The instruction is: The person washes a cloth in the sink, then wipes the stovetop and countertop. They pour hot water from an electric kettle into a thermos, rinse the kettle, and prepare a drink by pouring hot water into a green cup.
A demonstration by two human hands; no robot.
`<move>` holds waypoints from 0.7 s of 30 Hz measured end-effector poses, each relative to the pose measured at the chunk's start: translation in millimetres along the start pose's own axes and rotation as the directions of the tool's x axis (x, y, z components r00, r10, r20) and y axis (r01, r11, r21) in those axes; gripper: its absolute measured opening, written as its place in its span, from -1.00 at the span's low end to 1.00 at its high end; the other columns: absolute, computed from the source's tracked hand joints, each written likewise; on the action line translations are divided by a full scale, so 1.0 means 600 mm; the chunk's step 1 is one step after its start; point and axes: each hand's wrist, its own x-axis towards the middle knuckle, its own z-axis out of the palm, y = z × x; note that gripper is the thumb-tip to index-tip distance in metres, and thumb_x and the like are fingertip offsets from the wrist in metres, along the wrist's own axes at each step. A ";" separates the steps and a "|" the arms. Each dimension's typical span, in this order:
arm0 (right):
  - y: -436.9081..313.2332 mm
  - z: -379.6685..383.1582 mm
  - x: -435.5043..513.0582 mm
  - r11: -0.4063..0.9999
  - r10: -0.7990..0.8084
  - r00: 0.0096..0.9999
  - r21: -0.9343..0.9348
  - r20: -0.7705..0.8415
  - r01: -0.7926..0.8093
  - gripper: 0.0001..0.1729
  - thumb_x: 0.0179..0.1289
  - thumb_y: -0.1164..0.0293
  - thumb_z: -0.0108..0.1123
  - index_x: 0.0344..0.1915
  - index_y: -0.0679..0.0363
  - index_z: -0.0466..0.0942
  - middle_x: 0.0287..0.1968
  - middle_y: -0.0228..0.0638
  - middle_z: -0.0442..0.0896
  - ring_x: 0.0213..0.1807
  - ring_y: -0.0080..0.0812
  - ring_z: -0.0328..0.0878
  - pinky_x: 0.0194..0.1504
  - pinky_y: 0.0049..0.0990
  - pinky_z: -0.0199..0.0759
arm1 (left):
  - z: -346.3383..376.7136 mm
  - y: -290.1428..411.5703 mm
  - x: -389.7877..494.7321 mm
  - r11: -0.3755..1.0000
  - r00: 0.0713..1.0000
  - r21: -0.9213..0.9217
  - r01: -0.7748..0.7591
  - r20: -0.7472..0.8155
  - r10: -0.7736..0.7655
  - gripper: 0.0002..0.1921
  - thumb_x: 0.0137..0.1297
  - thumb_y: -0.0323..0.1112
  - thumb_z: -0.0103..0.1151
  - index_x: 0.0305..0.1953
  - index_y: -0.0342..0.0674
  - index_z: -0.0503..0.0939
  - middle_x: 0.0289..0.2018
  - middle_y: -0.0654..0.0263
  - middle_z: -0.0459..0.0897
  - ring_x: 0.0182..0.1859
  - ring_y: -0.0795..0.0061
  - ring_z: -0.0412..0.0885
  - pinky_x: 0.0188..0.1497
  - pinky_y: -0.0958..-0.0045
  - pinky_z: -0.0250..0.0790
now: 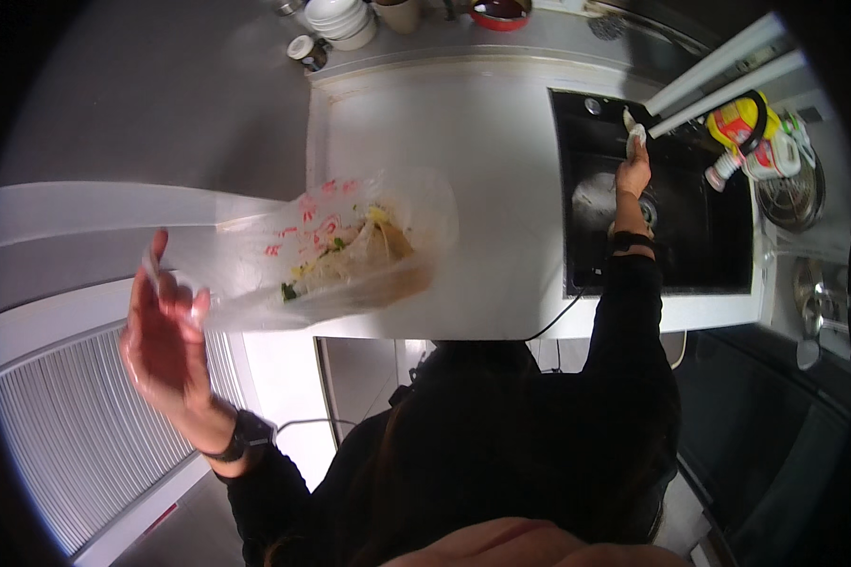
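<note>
On the left, my left hand pinches the mouth of a clear plastic bag, its fingers partly spread. Red print marks the bag, and its writing is blurred. Food scraps, pale with green and yellow bits, show through the plastic. The filled end rests on the white countertop. Over the black sink, my right hand grips a small whitish crumpled thing; I cannot tell what it is. A pale round shape and the drain lie beneath that hand, partly hidden by the forearm.
Stacked white bowls, a lidded jar and a red pan stand along the back ledge. Yellow and white bottles crowd the sink's right side, beside a metal strainer. A black cable crosses the counter's front edge.
</note>
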 end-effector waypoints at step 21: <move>-0.116 -0.394 -0.548 0.609 -0.159 0.693 -0.482 0.704 0.629 -0.43 0.39 0.37 -0.10 0.40 -0.07 0.24 0.49 -0.38 0.16 0.48 -0.31 0.13 0.39 -0.06 0.05 | -0.072 -0.058 -0.154 0.980 0.995 0.175 0.093 0.010 -0.096 -0.42 0.44 -0.27 -0.04 0.37 -0.47 0.18 -0.26 0.25 0.55 -0.08 0.33 0.58 0.26 0.17 0.35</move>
